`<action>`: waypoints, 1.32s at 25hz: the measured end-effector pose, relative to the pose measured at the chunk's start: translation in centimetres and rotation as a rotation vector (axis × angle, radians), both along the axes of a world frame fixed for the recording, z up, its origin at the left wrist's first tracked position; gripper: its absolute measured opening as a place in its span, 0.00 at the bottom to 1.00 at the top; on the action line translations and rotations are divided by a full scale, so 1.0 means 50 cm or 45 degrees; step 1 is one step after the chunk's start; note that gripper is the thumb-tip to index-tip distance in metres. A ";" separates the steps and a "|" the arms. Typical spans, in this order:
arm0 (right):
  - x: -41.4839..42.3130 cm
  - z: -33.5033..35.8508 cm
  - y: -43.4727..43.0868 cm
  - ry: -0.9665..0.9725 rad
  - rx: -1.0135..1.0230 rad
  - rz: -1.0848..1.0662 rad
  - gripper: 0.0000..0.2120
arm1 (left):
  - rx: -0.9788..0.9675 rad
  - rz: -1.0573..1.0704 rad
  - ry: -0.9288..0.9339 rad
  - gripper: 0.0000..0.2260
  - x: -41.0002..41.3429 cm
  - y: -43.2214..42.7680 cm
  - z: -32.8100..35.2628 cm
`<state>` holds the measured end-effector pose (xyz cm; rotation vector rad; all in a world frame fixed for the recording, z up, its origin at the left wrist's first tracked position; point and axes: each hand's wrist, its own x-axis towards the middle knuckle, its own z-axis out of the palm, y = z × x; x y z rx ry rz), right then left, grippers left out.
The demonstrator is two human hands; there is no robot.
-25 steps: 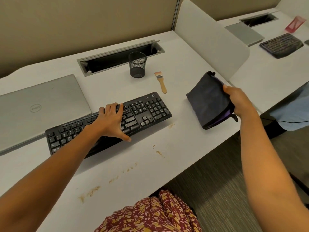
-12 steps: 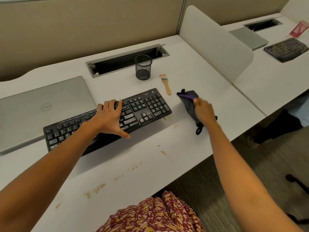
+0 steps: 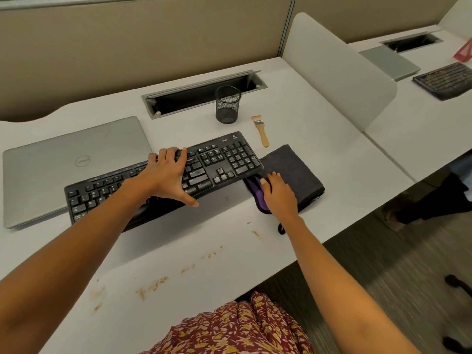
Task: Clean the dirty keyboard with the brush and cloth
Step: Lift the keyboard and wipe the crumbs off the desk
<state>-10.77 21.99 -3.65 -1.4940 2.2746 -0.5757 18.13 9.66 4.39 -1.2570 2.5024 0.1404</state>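
Nearest, brown crumbs (image 3: pixel 153 284) dot the table (image 3: pixel 339 149) — a careless sweep of the cloth (image 3: pixel 293 167) could smear them or push them onto the person's lap. Further out, the right hand (image 3: pixel 278 192) lies on that folded cloth at the right end of the keyboard (image 3: pixel 224 159); whether it pinches the fabric cannot be told. The left hand (image 3: pixel 168 175) clamps the keyboard, fingers over the far edge, thumb at the near edge, which looks raised — a slack grip could drop it or knock the laptop (image 3: pixel 63 162) behind. The brush (image 3: pixel 261 131) lies beyond. Half a second ago the cloth hung bunched in the right hand; now it lies spread on the table.
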 end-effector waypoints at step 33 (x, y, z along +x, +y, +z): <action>0.069 -0.077 0.005 0.329 0.016 0.328 0.38 | -0.011 0.030 -0.001 0.66 0.005 -0.035 0.058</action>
